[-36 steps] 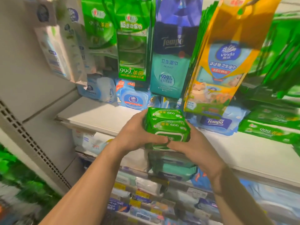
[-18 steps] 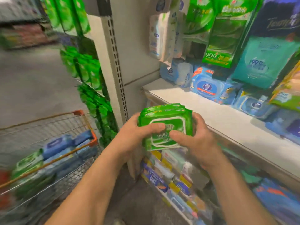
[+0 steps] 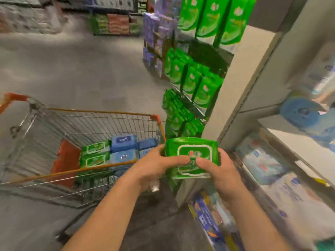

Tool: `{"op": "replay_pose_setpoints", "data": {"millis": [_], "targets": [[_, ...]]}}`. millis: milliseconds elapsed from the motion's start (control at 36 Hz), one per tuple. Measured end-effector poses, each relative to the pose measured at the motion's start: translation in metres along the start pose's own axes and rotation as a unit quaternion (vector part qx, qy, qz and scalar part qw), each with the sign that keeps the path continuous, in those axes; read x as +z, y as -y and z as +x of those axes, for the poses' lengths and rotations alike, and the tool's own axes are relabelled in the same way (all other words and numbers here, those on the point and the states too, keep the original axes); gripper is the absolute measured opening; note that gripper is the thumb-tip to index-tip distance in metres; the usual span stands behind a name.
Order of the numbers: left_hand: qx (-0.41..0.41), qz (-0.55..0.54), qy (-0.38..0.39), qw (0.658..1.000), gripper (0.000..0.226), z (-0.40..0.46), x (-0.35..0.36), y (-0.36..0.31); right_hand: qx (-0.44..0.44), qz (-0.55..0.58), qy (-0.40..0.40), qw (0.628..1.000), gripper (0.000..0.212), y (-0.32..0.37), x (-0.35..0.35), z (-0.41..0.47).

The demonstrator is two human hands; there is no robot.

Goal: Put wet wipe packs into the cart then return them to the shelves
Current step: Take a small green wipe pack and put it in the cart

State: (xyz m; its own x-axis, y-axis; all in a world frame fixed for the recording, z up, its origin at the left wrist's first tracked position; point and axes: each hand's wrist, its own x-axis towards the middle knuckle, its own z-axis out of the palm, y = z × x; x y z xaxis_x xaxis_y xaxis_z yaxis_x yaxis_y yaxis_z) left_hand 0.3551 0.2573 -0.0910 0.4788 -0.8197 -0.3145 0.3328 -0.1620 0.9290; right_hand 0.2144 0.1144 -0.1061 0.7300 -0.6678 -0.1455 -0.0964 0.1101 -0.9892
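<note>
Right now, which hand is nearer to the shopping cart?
Left. The left hand holds the green pack just beside the cart rim; the right hand grips the pack's far side, farther away.

Left hand (image 3: 154,164) and right hand (image 3: 220,171) grip a green wipe pack (image 3: 192,156) beside the cart (image 3: 101,112).

Left of our left hand (image 3: 154,165) the cart (image 3: 101,111) gapes open-topped; its packs (image 3: 112,151) cover the bottom; the shelf post (image 3: 233,98) blocks the right.
</note>
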Motion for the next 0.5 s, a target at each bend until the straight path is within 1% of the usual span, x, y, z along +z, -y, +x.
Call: {"op": "replay_pose_setpoints", "data": {"millis": [56,83,139,222,333,389,444,500], "targets": [[-0.009,0.001,-0.021,1.000,0.057,0.005,-0.029,0.000,0.015,-0.004,0.012,1.000,0.080,-0.004,0.024,0.016],[-0.012,0.001,-0.028,1.000,0.048,0.007,-0.042,0.001,0.022,-0.014,0.016,1.000,0.080,-0.006,0.035,0.024],[-0.021,-0.002,-0.040,0.999,0.037,0.013,-0.067,0.003,0.031,-0.037,0.019,0.999,0.088,-0.011,0.057,0.040],[-0.034,-0.008,-0.061,0.998,0.034,0.024,-0.099,0.009,0.047,-0.055,0.013,0.997,0.082,-0.022,0.084,0.060],[-0.067,-0.022,-0.080,0.994,0.022,0.041,-0.127,0.018,0.088,-0.061,0.007,0.994,0.086,-0.037,0.110,0.084],[-0.086,-0.026,-0.092,0.992,0.026,0.051,-0.138,0.024,0.107,-0.059,0.006,0.993,0.085,-0.042,0.119,0.096],[-0.103,-0.038,-0.097,0.989,0.035,0.065,-0.146,0.030,0.124,-0.068,0.007,0.990,0.072,-0.048,0.125,0.111],[-0.119,-0.052,-0.106,0.986,0.030,0.080,-0.155,0.037,0.141,-0.079,0.010,0.987,0.057,-0.056,0.131,0.127]]}}
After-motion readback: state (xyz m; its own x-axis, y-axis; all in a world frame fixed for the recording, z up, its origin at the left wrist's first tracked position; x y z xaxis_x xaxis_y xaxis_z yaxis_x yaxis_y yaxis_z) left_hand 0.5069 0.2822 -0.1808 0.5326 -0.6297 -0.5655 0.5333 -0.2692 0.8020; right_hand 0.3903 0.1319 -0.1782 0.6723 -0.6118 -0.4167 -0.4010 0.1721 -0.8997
